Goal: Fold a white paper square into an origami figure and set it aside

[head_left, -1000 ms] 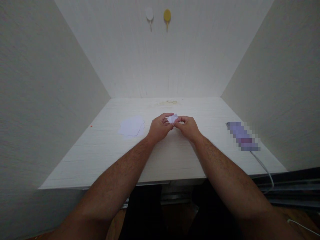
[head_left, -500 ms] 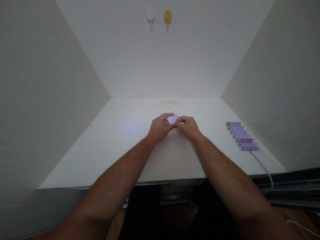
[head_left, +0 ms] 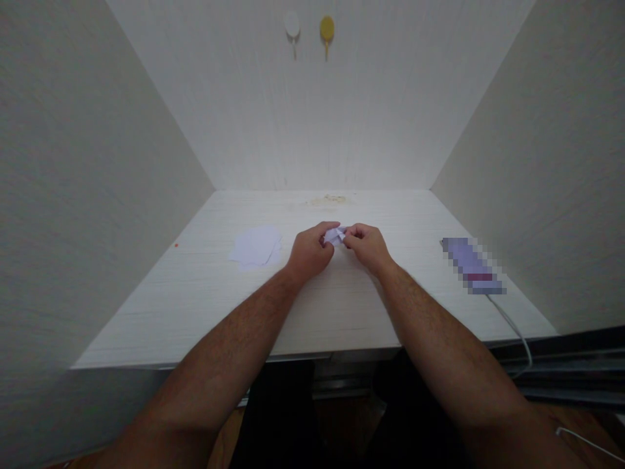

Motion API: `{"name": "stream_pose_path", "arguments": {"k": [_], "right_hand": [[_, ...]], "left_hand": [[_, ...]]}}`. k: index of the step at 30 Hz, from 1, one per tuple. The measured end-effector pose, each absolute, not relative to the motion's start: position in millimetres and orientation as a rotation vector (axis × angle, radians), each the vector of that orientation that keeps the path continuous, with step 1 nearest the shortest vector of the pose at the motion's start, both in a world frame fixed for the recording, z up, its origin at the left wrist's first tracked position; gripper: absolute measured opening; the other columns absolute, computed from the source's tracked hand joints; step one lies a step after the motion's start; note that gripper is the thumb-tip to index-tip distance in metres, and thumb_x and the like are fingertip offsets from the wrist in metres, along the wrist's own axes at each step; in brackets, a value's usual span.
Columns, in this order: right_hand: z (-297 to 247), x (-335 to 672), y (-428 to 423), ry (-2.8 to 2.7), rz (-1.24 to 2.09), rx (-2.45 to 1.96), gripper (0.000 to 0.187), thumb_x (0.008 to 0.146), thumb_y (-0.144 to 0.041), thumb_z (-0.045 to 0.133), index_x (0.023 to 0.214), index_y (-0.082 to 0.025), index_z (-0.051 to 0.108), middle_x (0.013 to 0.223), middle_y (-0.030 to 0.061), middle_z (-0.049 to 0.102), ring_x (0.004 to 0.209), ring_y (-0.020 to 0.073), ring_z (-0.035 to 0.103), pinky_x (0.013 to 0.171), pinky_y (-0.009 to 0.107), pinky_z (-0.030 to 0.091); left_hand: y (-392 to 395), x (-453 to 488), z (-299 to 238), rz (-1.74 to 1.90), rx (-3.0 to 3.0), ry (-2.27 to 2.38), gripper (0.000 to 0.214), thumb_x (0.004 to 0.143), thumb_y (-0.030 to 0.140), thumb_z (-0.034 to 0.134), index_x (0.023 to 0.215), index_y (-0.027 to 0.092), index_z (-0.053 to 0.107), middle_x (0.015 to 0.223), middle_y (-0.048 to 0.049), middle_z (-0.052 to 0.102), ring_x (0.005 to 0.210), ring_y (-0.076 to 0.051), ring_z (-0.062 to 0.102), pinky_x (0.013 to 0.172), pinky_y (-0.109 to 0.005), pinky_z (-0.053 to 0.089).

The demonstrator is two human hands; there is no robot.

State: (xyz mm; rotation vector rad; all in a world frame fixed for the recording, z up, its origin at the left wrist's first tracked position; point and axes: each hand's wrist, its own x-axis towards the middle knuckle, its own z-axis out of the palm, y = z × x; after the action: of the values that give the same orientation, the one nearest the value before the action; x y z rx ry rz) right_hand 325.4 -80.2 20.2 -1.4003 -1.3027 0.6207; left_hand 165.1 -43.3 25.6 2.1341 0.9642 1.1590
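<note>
A small piece of folded white paper (head_left: 334, 235) is held between my two hands above the middle of the table. My left hand (head_left: 311, 250) grips its left side, thumb nearer me and fingers along the far edge. With thumb and bent fingers, my right hand (head_left: 367, 246) pinches the paper's right end. Creases and raised flaps show on the paper, though its exact shape is partly covered by the fingers. To the left of my left hand lies a loose stack of white paper sheets (head_left: 256, 245), touched by neither hand.
On the right of the white table (head_left: 195, 306) lies a blurred-out flat device (head_left: 471, 264) with a white cable (head_left: 510, 324) running over the front edge. Walls enclose three sides. A white hook (head_left: 292, 26) and a yellow hook (head_left: 327, 28) are on the back wall.
The folded paper has turned and looks flatter and wider, its upright point lowered. My right fingers have shifted slightly right, and my left thumb has drawn back a little.
</note>
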Motion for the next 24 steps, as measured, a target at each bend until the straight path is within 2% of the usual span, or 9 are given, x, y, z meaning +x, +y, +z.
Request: {"name": "stream_pose_path", "arguments": {"k": [4,7,13,16,19,24], "right_hand": [[18,325,-78,-1.305,0.571,-1.439,0.007,0.066,-0.024,0.057,0.061,-0.02,0.056,0.069,0.0004,0.063,0.063,0.0151,0.054,0.059,0.028,0.041],[19,322,-81,-1.314,0.422,-1.527,0.008,0.069,-0.025,0.055,0.063,-0.02,0.055,0.067,-0.0006,0.062,0.059,0.0138,0.051,0.057,0.027,0.039],[26,315,-90,-1.395,0.088,-1.607,0.011,0.082,-0.03,0.052,0.076,-0.021,0.053,0.06,-0.0034,0.054,0.054,0.012,0.046,0.056,0.026,0.033],[25,315,-90,-1.417,0.1,-1.588,0.014,0.082,-0.035,0.056,0.084,-0.021,0.055,0.065,-0.0027,0.056,0.057,0.0124,0.049,0.057,0.026,0.034],[25,315,-89,-1.408,0.142,-1.562,0.015,0.08,-0.036,0.059,0.083,-0.02,0.057,0.065,-0.0025,0.056,0.059,0.0127,0.05,0.058,0.025,0.036],[26,316,-89,-1.418,0.167,-1.532,0.012,0.08,-0.032,0.058,0.078,-0.02,0.057,0.064,-0.0027,0.056,0.058,0.0118,0.049,0.058,0.025,0.036]], "left_hand": [[-45,165,28,1.159,2.248,0.965,0.052,0.068,0.004,0.052,0.115,0.017,0.069,0.1,-0.0064,0.072,0.086,-0.018,0.064,0.092,-0.033,0.05],[-46,166,28,1.112,2.325,0.998,0.053,0.069,0.004,0.05,0.119,0.015,0.066,0.106,-0.0076,0.072,0.089,-0.018,0.064,0.092,-0.034,0.05],[-48,168,28,1.092,2.265,1.059,0.053,0.068,0.005,0.051,0.119,0.013,0.064,0.095,-0.0067,0.072,0.081,-0.015,0.063,0.083,-0.029,0.052],[-48,168,30,1.093,2.214,1.097,0.049,0.07,0.006,0.052,0.116,0.014,0.065,0.089,-0.005,0.071,0.075,-0.014,0.062,0.075,-0.027,0.051],[-49,168,31,1.098,2.183,1.128,0.043,0.072,0.009,0.053,0.112,0.016,0.067,0.083,-0.0027,0.07,0.069,-0.013,0.06,0.069,-0.025,0.05],[-47,170,26,1.114,2.111,1.068,0.036,0.08,0.017,0.057,0.114,0.019,0.067,0.092,-0.0027,0.073,0.076,-0.013,0.064,0.074,-0.025,0.053]]}}
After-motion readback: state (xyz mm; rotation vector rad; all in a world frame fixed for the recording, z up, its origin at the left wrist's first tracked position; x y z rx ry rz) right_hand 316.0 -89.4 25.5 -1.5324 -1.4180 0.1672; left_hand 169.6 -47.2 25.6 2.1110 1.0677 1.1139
